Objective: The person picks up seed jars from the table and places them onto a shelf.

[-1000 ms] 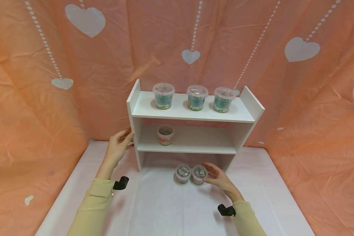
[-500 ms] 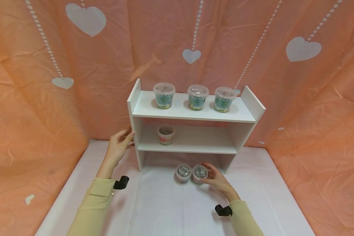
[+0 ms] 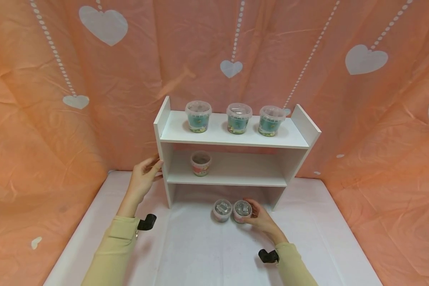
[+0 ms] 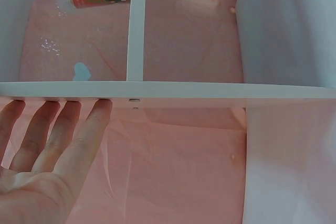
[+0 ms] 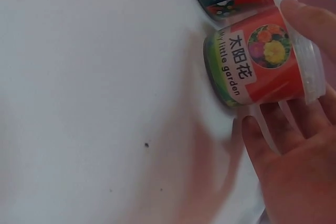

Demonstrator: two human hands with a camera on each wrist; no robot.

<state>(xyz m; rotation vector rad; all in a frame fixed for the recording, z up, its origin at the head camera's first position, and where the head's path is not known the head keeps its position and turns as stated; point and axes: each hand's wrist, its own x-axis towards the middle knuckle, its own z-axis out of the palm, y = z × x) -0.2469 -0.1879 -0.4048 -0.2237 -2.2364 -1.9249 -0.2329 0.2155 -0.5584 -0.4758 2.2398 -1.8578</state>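
Note:
My left hand point(image 3: 142, 179) touches the left side panel of the white shelf unit point(image 3: 227, 185) with its fingertips; in the left wrist view the fingers point(image 4: 79, 148) are straight against the panel. My right hand point(image 3: 262, 219) holds the right one of two small clear-lidded plastic tubs in front of the lowest shelf. This red-labelled tub point(image 5: 262, 59), printed "My little garden", stands upright on the table, thumb at its lid rim and fingers at its far side. Close to its left stands the other tub point(image 3: 222, 210), with a red label and dark text in the right wrist view.
Three green-labelled tubs point(image 3: 238, 119) stand in a row on the top shelf. One red-labelled tub point(image 3: 201, 163) is at the left of the middle shelf. White cloth point(image 3: 193, 254) covers the table. An orange curtain point(image 3: 200, 47) with hearts hangs behind and at both sides.
My right hand has moved slightly left and closed in on the right tub, thumb now against its rim. The left hand and the tubs have stayed put.

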